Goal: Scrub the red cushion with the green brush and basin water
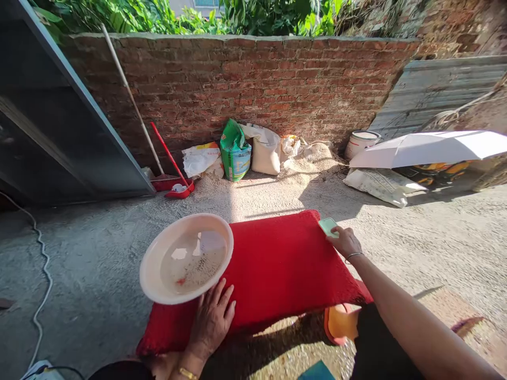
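A red cloth (pixel 277 264) is stretched out in front of me over a low support that is mostly hidden. My left hand (pixel 214 311) lies on its near left part, fingers spread, by the rim of a pale pink basin (pixel 152 279). The basin holds water with foam bubbles, and it rests over the cloth's left end. At the far right corner of the cloth, my right hand (pixel 345 243) grips a pale green, flat rectangular object (pixel 328 227) by its near edge. Its underside is hidden, so its exact kind cannot be made out.
Along the brick wall (pixel 285 89) stand a green bag (pixel 234 153), a white sack (pixel 267 153) and a red dustpan (pixel 184 191). An open umbrella (pixel 431 148) lies at the right. Below the cloth's near edge is an orange container (pixel 343 322). A cable (pixel 45 264) runs along the left floor.
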`<state>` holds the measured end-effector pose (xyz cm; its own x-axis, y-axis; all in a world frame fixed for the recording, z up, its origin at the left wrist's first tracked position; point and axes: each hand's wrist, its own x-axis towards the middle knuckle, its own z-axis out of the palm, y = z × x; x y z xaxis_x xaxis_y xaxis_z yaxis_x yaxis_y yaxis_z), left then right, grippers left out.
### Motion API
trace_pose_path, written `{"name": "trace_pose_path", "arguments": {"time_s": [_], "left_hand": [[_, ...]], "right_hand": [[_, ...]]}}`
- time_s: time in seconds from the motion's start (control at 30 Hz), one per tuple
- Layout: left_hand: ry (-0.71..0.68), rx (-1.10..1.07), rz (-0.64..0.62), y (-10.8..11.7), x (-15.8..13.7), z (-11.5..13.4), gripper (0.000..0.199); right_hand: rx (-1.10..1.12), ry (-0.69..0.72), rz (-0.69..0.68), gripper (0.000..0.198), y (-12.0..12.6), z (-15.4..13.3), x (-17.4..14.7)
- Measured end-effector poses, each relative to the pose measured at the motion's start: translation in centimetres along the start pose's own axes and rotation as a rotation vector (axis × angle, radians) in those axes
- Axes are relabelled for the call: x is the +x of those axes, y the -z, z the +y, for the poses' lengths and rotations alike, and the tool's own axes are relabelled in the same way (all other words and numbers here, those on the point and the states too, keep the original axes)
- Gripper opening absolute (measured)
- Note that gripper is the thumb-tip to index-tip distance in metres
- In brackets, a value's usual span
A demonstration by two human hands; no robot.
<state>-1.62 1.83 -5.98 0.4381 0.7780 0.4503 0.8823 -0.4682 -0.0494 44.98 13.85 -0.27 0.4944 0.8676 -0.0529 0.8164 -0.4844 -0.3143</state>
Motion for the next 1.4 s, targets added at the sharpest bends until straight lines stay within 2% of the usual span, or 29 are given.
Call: {"name": "trace_pose_path", "arguments": {"time_s": [0.1, 0.17, 0.4, 0.5, 0.63, 0.8, 0.9, 0.97, 1.03, 1.1, 1.2, 1.3, 1.4], "left_hand": [[-0.006, -0.001, -0.005, -0.1, 0.1, -0.2, 0.036], [-0.014, 0.012, -0.005, -0.1, 0.1, -0.4, 0.035], [-0.064, 0.061, -0.002, -0.3, 0.0, -1.0, 0.035], [-0.076, 0.071, 0.005, -0.3, 0.0, -1.2, 0.035], [-0.079, 0.072, 0.007, -0.2, 0.2, -1.3, 0.034], [-0.062, 0.047, 0.001, -0.2, 0.2, -1.2, 0.034], [-0.046, 0.021, 0.0, -0.2, 0.2, -1.1, 0.035], [-0.034, 0.009, -0.003, -0.2, 0.2, -1.0, 0.035], [-0.029, 0.01, -0.011, -0.2, 0.2, -0.9, 0.036], [-0.025, 0.02, -0.022, -0.1, 0.2, -0.8, 0.037], [-0.019, 0.033, -0.035, 0.1, 0.2, -0.6, 0.037], [-0.01, 0.029, -0.042, 0.4, 0.2, -0.4, 0.037], [-0.004, 0.02, -0.046, 0.4, 0.1, -0.3, 0.037]], "right_hand": [[0.076, -0.02, 0.008, 0.039, 0.1, -0.4, -1.4], [0.126, 0.034, 0.009, 0.037, 0.1, -1.7, -2.3], [0.099, 0.538, -0.119, 0.034, -2.7, -8.8, -8.2], [0.07, 0.598, -0.147, 0.034, -3.5, -10.1, -9.0], [0.055, 0.463, -0.193, 0.035, -2.3, -8.2, -6.6], [0.061, 0.155, -0.166, 0.036, 0.5, -1.9, -3.0], [-0.023, 0.007, -0.127, 0.037, 1.9, 1.6, -2.0], [-0.093, -0.05, -0.103, 0.04, 2.7, 2.9, -1.8], [-0.112, -0.054, -0.08, 0.042, 3.2, 2.6, -1.8], [-0.078, 0.011, -0.052, 0.042, 3.3, 0.8, -2.1], [-0.015, 0.23, -0.042, 0.04, 2.3, -4.3, -3.5], [0.027, 0.459, -0.113, 0.038, 0.0, -10.7, -5.7], [0.047, 0.611, -0.175, 0.038, -2.9, -16.6, -8.1]]}}
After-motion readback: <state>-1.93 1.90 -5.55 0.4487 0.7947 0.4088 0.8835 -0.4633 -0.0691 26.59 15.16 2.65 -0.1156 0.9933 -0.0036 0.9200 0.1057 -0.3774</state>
